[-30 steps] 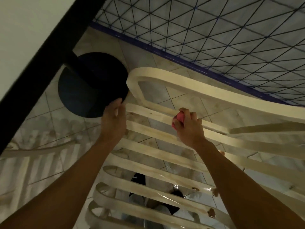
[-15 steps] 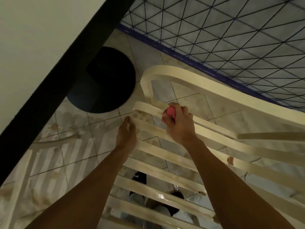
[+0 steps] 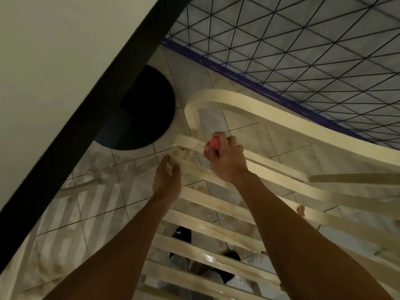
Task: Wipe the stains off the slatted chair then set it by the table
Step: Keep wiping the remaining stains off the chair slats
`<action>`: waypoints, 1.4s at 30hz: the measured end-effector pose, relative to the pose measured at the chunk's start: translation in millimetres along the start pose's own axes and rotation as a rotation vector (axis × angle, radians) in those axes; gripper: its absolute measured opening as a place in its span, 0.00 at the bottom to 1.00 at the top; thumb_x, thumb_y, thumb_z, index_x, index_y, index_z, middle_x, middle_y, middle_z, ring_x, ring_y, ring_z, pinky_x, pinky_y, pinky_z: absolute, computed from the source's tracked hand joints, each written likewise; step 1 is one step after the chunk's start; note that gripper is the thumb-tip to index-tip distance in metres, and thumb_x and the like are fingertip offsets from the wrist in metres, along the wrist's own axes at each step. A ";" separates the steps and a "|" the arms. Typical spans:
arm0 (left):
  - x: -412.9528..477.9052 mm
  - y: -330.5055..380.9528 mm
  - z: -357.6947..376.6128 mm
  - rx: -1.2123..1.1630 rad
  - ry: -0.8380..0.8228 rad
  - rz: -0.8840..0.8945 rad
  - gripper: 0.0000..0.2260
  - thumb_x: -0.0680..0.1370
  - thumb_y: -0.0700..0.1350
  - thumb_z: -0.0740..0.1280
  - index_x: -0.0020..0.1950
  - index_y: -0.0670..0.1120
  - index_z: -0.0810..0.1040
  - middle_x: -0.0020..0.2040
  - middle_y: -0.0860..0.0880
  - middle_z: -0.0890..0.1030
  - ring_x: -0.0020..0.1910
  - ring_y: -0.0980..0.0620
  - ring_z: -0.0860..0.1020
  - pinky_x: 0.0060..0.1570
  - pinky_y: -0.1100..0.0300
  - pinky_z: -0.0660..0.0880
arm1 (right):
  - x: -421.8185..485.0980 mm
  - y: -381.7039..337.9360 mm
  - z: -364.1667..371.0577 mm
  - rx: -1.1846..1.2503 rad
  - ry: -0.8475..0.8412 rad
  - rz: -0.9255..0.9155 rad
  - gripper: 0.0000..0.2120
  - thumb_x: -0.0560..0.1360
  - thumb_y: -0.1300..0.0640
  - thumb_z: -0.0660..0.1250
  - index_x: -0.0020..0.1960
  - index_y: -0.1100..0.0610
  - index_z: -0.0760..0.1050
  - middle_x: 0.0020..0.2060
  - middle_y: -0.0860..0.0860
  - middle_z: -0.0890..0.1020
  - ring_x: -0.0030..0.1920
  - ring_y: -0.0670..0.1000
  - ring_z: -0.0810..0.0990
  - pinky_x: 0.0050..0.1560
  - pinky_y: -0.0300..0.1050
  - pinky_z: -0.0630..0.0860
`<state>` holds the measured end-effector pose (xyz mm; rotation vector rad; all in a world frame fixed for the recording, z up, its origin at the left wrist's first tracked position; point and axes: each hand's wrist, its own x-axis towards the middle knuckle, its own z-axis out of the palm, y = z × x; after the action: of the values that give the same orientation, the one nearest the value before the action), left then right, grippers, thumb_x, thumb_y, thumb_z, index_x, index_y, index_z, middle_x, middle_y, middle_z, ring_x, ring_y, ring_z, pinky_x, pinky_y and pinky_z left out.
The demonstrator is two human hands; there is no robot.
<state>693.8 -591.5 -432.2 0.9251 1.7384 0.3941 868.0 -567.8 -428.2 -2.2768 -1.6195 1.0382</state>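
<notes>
Looks down through the cream slats of the slatted chair [image 3: 259, 108], spread from the centre out to 3 and 5 o'clock, with its curved outer frame arching at 1 o'clock above both hands; stands near the bench [image 3: 54, 50], whose pale top and black edge fill the corner from 9 to 11 o'clock.

Grips a bunched pink cloth [image 3: 213, 146] in the right hand [image 3: 227, 161], just past centre toward 1 o'clock; fingers [image 3: 233, 141] curled tight and clamped on the cloth, pressing it against the top slat close to that slat's left end.

Steadies the chair with the left hand [image 3: 166, 180] at centre, toward 9 o'clock of the right hand and well clear of the cloth; fingers [image 3: 164, 162] and thumb closed round the left end of the next slat down.

Shows brown stains [image 3: 187, 150] on the slat ends between the two hands, fainter brown smears on the slats lower down, and a wet shine on one slat near 6 o'clock.

Rests on a glossy tiled floor [image 3: 188, 70]; round black base [image 3: 140, 118] at 11 o'clock, partly under the bench edge; blue-framed wire mesh [image 3: 292, 40] across 12 to 2 o'clock, behind the chair frame; dark shoe [image 3: 183, 234] visible through the slats at 6 o'clock.
</notes>
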 end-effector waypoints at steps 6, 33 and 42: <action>2.5 1.0 -1.4 0.008 -0.013 -0.007 0.23 0.84 0.53 0.57 0.79 0.54 0.59 0.76 0.47 0.65 0.72 0.45 0.69 0.60 0.55 0.69 | 3.1 -19.9 8.3 0.051 0.001 -0.056 0.17 0.81 0.45 0.61 0.66 0.48 0.65 0.58 0.56 0.71 0.53 0.60 0.71 0.57 0.56 0.72; 11.6 -6.1 1.0 0.093 0.001 -0.015 0.23 0.84 0.54 0.56 0.79 0.55 0.58 0.77 0.46 0.64 0.71 0.43 0.69 0.66 0.44 0.72 | 9.3 -61.4 35.7 -0.009 0.200 0.161 0.28 0.78 0.40 0.62 0.69 0.53 0.58 0.63 0.56 0.73 0.62 0.65 0.73 0.67 0.65 0.63; 11.0 -7.1 1.4 0.127 0.015 0.025 0.23 0.85 0.52 0.55 0.80 0.50 0.59 0.78 0.44 0.63 0.74 0.42 0.66 0.70 0.47 0.66 | -25.2 43.5 -3.7 -0.011 0.159 0.138 0.28 0.79 0.36 0.60 0.71 0.51 0.59 0.62 0.54 0.73 0.61 0.61 0.74 0.69 0.64 0.63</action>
<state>690.9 -588.1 -444.7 1.0380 1.7833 0.3099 899.4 -606.5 -436.0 -2.4388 -1.4281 0.8525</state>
